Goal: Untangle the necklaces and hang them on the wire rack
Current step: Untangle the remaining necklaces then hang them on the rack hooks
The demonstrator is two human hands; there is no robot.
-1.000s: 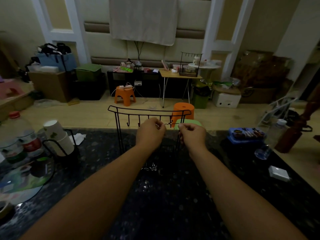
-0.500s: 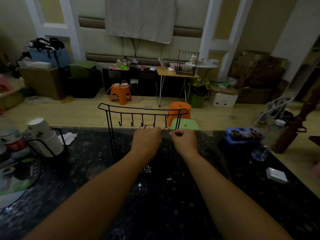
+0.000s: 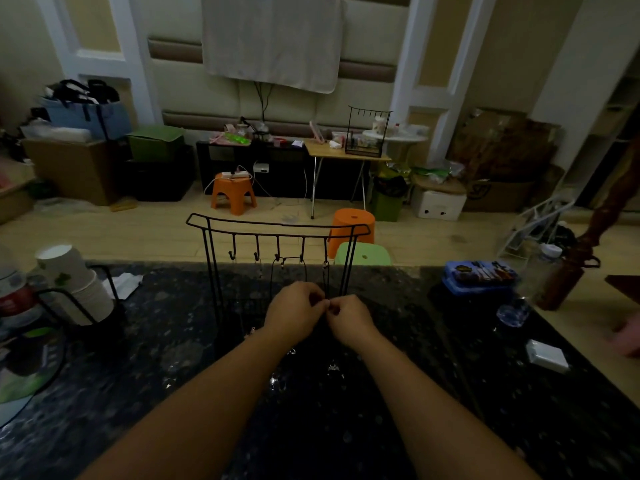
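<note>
Several thin dark necklaces (image 3: 325, 277) are seen hanging vertically from the hooks of the black wire rack (image 3: 277, 230), just beyond both hands. One strand is pinched between the left hand (image 3: 294, 315) and right hand (image 3: 349, 318), fingertips meeting.

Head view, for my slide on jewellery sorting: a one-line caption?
Left hand and right hand pinch a necklace chain hanging from the wire rack.

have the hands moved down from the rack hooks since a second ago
Yes. Both the left hand and right hand were up at the hook row of the wire rack; now they sit well below it, fingers pinching a hanging necklace.
</note>
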